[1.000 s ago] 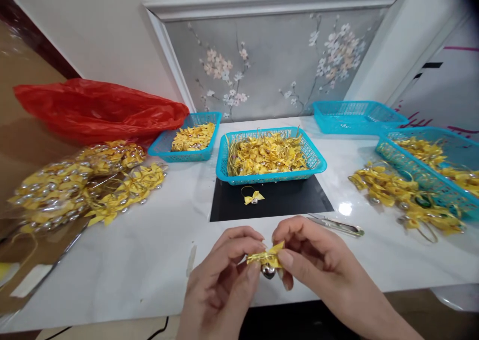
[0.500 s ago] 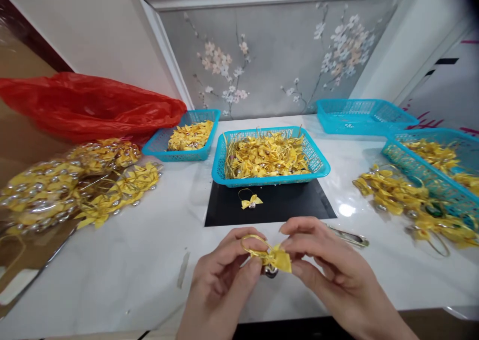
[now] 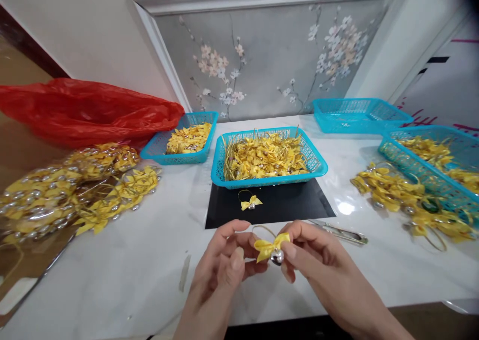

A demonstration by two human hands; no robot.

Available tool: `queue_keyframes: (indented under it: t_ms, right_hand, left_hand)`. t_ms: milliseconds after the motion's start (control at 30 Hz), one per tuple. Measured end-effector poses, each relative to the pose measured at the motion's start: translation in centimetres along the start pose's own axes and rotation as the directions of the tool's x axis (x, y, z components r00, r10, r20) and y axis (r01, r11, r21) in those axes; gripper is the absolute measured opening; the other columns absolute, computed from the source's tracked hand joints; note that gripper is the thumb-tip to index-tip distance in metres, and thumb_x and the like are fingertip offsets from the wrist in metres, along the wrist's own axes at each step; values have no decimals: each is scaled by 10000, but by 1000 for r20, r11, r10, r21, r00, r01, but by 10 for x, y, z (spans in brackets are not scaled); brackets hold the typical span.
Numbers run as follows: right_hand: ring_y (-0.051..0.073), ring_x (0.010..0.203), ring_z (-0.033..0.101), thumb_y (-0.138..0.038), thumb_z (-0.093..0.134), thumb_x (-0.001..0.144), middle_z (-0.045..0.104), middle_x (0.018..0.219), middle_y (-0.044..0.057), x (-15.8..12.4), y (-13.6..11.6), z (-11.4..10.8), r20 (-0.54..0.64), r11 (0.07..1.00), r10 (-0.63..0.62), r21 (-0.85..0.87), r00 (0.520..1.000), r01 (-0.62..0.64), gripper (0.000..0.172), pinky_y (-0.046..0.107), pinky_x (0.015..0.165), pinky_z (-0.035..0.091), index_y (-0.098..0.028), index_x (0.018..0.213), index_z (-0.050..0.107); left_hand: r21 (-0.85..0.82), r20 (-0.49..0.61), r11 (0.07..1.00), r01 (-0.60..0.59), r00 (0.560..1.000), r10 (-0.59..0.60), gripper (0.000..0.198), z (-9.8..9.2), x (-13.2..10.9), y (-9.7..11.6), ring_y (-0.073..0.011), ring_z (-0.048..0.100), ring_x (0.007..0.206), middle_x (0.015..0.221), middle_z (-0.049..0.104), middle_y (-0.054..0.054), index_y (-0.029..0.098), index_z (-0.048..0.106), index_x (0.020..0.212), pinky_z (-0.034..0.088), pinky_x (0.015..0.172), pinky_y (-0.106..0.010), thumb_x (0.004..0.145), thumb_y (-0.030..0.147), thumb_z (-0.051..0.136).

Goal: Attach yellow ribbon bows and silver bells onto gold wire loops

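Holding many yellow bows with thin gold loops: the turquoise basket [image 3: 318, 161] at the middle of the table, standing on the far edge of a black mat [image 3: 299, 205]. Sitting to its left, a smaller basket [image 3: 157, 153], also filled with yellow bows. Standing at the far right corner, a third basket [image 3: 359, 123], looking almost bare inside. Reaching past the right edge, a fourth basket [image 3: 419, 172] with more bows in it.

Lying on the white glossy table [image 3: 130, 270]: a loose pile of bows [image 3: 400, 197] near the right edge, clear bags of bows and bells [image 3: 56, 195] near the left edge, a red plastic bag [image 3: 86, 110] at the far left corner, one single bow [image 3: 250, 201] on the mat, and small metal snips [image 3: 339, 231] just right of the hands. Hanging behind the table, a grey wall panel [image 3: 269, 55] painted with blossom branches.

Being held above the near edge of the table, in the middle: a small yellow bow [image 3: 270, 246] with a silver bell [image 3: 277, 256] below its knot. Pinching its left wing with thumb and fingers, the left hand [image 3: 224, 270]. Pinching the right wing and touching the bell, the right hand [image 3: 318, 260]. Running left to right, the long axis of the bow, with the right wing tilted a little up. Pointing away toward the mat, the thin gold loop [image 3: 264, 228].
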State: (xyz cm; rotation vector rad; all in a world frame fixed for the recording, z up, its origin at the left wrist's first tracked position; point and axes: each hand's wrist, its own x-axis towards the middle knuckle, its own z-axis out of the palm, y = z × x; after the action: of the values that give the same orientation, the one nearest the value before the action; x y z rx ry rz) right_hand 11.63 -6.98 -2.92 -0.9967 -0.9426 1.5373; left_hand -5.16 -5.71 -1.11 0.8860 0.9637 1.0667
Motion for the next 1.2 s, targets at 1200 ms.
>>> queue_keyframes:
  t_ms: [1200]
  right_hand:
    - [109,552,378,-361,655,820,452,582,-40,-5,19,36,-117,977,-52,-213,992,26,264,225,520,328,-174,647,587]
  left_hand:
    - [-402,-111,872,278,931,-347,105,-7,-3,-9,-139,636,769,771,737,-32,164,763,681,527,724,-233,644,220,844]
